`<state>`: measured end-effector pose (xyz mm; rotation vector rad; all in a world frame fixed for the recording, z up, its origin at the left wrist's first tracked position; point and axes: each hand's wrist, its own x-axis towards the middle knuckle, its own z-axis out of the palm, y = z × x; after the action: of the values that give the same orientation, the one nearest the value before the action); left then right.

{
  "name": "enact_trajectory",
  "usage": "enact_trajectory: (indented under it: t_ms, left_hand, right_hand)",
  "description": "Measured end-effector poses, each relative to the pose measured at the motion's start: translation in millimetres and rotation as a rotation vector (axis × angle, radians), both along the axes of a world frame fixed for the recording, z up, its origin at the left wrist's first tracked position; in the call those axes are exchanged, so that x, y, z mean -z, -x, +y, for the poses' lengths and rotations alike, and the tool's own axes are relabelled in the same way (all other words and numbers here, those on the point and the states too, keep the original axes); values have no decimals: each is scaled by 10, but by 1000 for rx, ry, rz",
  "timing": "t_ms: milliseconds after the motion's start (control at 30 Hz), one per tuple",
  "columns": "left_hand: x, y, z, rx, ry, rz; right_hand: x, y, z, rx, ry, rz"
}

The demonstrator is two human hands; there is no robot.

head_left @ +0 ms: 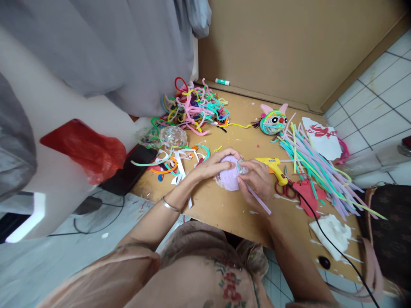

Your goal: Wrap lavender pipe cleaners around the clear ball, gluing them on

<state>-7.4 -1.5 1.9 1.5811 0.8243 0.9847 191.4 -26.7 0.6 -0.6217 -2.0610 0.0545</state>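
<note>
A round ball [230, 179] partly covered in lilac pipe cleaner is held above the front part of the table. My left hand [215, 165] is wrapped round its left and upper side, thumb on the lilac surface. At its right side, my right hand [257, 182] has its fingers closed on a lilac pipe cleaner [259, 202], whose loose end points down to the right. Clear material with coloured bits shows at the ball's edges. Just right of my right hand lies a yellow glue gun [276, 169].
Mixed pipe cleaners [195, 107] are heaped at the back left. A decorated ball [273, 122] with eyes and pink ears stands at the back right, near straight pipe cleaners [321, 171]. Red scissors [285, 190], white cloth [332, 235] and a black cord [321, 229] lie right.
</note>
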Motion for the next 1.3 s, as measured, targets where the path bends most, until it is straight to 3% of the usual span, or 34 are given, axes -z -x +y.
enact_trajectory:
  t_ms: [500,1067,1300]
  left_hand:
    - [46,1,16,2,-10,0]
    - [-67,42,-23,41,-32,103]
    - [0,53,-6,30,-53,99]
  right_hand:
    - [-12,12,7,-1,-29,-8]
    - [38,0,41,4,25,-65]
    - [25,2,27,14,42,-49]
